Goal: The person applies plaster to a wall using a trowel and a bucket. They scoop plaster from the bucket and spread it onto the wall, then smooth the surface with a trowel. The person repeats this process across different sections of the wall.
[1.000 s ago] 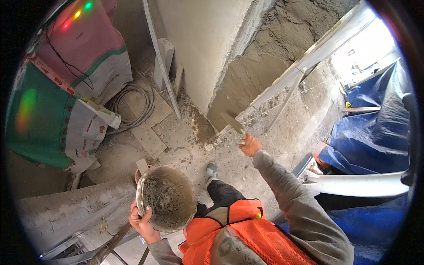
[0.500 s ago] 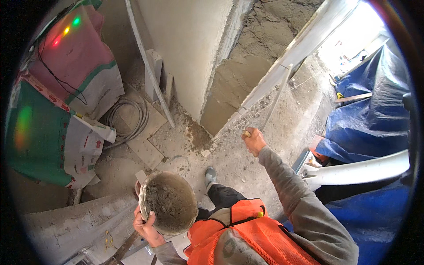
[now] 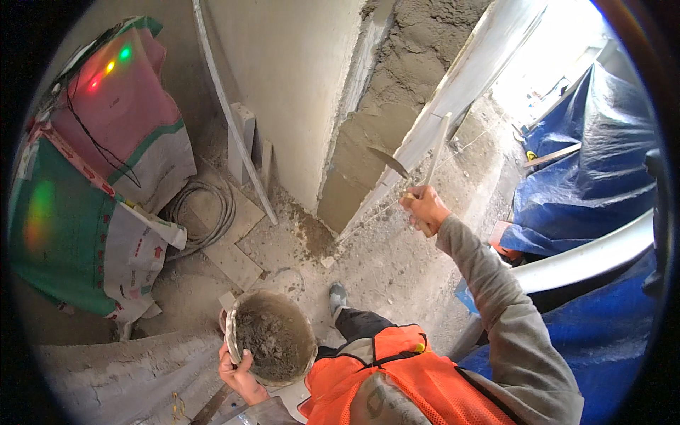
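Observation:
My left hand (image 3: 241,375) grips the rim of a round bucket (image 3: 309,354), which sits at my left side. Grey mortar (image 3: 268,333) covers the bottom of it. In my right hand (image 3: 429,211) is the wooden handle of a trowel (image 3: 388,161). Its metal blade points up and left, over the narrow wall face coated with mortar (image 3: 354,166). The lower stretch of that coat looks smooth, the upper stretch rough and lumpy. Whether the blade touches the coat, I cannot tell.
Boards (image 3: 464,67) edge the mortar on the right, and a wooden stick (image 3: 439,145) leans there. At left lie a coiled hose (image 3: 225,212) and draped sheeting (image 3: 64,219). Blue tarps (image 3: 588,177) and a white curved pipe (image 3: 588,258) are on the right. Debris dots the floor (image 3: 382,262).
The trowel blade, not discernible before, now shows above my right hand. That hand has moved slightly right and turned. My left hand stays on the bucket, and the view has shifted a little.

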`<action>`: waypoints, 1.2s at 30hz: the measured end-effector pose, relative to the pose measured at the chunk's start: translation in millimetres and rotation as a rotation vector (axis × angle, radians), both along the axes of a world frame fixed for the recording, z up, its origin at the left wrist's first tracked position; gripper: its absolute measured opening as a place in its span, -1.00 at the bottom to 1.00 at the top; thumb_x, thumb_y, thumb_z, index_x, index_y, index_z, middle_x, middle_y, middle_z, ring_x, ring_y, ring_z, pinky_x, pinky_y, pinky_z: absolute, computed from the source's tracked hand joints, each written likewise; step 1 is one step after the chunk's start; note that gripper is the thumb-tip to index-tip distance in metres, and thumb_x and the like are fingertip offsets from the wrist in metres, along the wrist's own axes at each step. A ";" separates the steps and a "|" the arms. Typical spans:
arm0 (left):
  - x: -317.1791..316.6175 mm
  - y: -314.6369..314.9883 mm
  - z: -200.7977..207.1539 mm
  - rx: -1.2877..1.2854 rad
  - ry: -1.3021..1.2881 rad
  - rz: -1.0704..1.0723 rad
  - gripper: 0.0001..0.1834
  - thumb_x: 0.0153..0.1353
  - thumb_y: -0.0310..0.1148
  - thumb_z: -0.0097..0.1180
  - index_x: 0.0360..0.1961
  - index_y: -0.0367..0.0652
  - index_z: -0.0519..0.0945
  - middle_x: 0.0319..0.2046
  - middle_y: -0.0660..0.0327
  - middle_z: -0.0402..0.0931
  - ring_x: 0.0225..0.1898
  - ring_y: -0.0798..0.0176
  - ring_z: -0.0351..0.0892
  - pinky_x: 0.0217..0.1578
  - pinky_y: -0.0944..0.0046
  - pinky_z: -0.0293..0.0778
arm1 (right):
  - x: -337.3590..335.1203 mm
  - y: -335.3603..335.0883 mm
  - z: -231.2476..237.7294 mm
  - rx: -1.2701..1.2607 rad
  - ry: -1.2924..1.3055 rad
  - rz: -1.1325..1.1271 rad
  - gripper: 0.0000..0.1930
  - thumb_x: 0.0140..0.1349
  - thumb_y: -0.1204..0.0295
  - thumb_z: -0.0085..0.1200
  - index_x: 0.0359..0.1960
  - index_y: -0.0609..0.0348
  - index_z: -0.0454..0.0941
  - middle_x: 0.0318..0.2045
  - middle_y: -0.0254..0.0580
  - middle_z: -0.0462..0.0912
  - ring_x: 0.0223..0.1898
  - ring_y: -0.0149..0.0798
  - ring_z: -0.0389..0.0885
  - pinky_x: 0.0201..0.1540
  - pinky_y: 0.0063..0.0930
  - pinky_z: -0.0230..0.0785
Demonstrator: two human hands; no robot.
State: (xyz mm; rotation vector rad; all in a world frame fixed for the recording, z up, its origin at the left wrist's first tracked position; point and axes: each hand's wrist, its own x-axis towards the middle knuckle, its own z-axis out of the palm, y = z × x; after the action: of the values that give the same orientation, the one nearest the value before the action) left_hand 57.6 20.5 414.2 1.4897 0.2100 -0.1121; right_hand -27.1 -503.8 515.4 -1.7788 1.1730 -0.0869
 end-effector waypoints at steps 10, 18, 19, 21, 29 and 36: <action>10.8 9.3 -16.0 -0.039 -0.059 -0.031 -0.83 -0.12 -0.68 0.34 -0.48 -0.34 0.58 0.07 0.18 0.66 -0.23 0.35 0.48 -0.16 0.23 0.41 | -11.2 -13.1 77.5 0.014 -0.026 0.004 -0.81 0.48 0.37 0.16 -0.08 0.27 0.63 -0.45 -0.30 0.60 -0.66 -0.45 0.54 -0.75 -0.48 0.41; 19.9 1.4 -16.3 -0.083 -0.043 -0.091 -0.85 -0.08 -0.70 0.33 -0.45 -0.37 0.61 0.03 0.23 0.65 -0.31 0.45 0.42 -0.31 0.29 0.33 | -29.7 -15.3 143.9 0.157 -0.186 0.012 -0.80 0.51 0.33 0.18 -0.19 0.24 0.64 -0.46 -0.29 0.60 -0.69 -0.44 0.53 -0.76 -0.46 0.45; 20.6 -0.2 -16.0 -0.083 -0.048 -0.096 -0.84 -0.07 -0.70 0.33 -0.44 -0.37 0.61 0.02 0.24 0.65 -0.31 0.45 0.42 -0.32 0.29 0.33 | -30.7 -11.2 149.5 0.169 -0.202 0.008 -0.80 0.53 0.33 0.15 -0.10 0.24 0.62 -0.44 -0.30 0.60 -0.67 -0.44 0.55 -0.75 -0.48 0.46; 20.2 -4.2 -14.1 -0.098 0.009 -0.098 -0.83 -0.06 -0.69 0.34 -0.38 -0.38 0.64 0.01 0.25 0.65 -0.26 0.43 0.45 -0.25 0.28 0.37 | -32.7 -0.8 161.6 0.174 -0.219 -0.020 -0.73 0.55 0.31 0.11 0.09 0.25 0.58 -0.40 -0.32 0.60 -0.63 -0.45 0.57 -0.72 -0.51 0.46; 28.9 -29.5 4.9 -0.054 -0.019 -0.185 -0.64 -0.07 -0.64 0.39 -0.15 -0.42 0.73 0.06 0.21 0.66 0.05 0.26 0.56 0.17 0.24 0.41 | -41.5 75.8 164.4 0.215 -0.560 0.064 -0.68 0.57 0.33 0.02 0.20 0.27 0.52 -0.27 -0.26 0.62 -0.49 -0.39 0.62 -0.42 -0.44 0.63; 52.1 -39.9 6.0 -0.222 0.115 -0.210 -0.67 0.01 -0.68 0.39 -0.12 -0.40 0.76 0.16 0.26 0.63 0.02 0.39 0.54 0.08 0.36 0.40 | -42.8 243.6 -2.8 -0.069 -0.215 0.907 -0.69 0.49 0.27 0.15 0.15 0.11 0.55 -0.24 0.08 0.72 -0.40 -0.12 0.71 -0.33 -0.15 0.55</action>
State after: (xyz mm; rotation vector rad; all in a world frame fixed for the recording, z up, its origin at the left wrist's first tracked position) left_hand 109.7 -19.4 420.2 1.2812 0.1283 -0.3785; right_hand -69.9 -260.2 512.6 -2.1411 0.1454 0.2155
